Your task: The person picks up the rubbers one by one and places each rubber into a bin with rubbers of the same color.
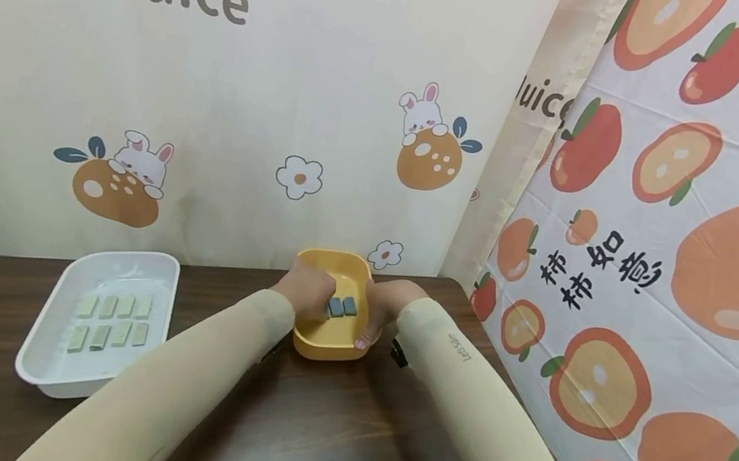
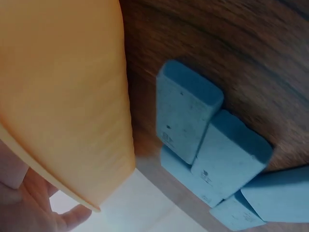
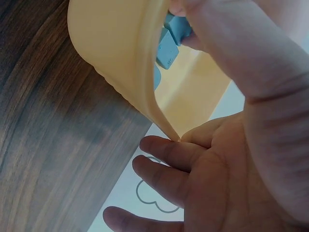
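In the head view my left hand reaches over the left rim of a yellow plastic bin, fingers down inside it. The fingers seem to pinch a grey-blue eraser, partly hidden in the right wrist view. Other grey-blue erasers lie on the bin floor beside that hand. My right hand grips the bin's right wall, thumb over the rim and fingers along the outer side. Outside the bin, several more grey-blue erasers rest on the wood, some stacked; my left arm hides them in the head view.
A white tray stands at the left with several pale green erasers in two rows. The dark wooden table meets a printed cloth wall behind the bin; another printed cloth hangs on the right.
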Demonstrator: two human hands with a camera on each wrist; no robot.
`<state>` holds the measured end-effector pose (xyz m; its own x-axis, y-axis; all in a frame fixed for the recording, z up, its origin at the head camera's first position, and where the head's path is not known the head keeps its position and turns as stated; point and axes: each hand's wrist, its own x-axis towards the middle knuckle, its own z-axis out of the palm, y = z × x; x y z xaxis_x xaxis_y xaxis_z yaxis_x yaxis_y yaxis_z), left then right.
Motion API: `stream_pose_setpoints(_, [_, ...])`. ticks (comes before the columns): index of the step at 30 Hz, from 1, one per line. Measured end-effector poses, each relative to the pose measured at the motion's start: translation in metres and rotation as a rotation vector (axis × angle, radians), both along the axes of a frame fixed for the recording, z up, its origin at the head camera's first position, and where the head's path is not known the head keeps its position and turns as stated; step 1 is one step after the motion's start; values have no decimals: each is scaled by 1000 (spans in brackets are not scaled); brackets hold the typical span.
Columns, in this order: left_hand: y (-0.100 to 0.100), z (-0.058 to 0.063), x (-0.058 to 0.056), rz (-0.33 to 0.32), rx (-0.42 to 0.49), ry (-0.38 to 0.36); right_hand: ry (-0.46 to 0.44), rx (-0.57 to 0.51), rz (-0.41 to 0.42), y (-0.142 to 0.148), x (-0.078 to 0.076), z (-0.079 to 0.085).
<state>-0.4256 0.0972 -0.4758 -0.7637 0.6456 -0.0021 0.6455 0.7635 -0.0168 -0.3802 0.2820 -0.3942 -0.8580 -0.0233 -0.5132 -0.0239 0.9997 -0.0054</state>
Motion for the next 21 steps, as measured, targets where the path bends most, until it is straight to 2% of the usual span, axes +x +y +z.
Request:
stream_pose_setpoints(10, [10, -5, -1, -1, 7, 17, -17, -2, 45, 2, -6, -6])
stream_pose_setpoints(16, [6, -4, -2, 29, 30, 17, -15, -16, 31, 0, -6, -5])
stream_pose_setpoints(21, [2, -3, -4, 28, 24, -3, -21, -8, 5, -2, -5, -4])
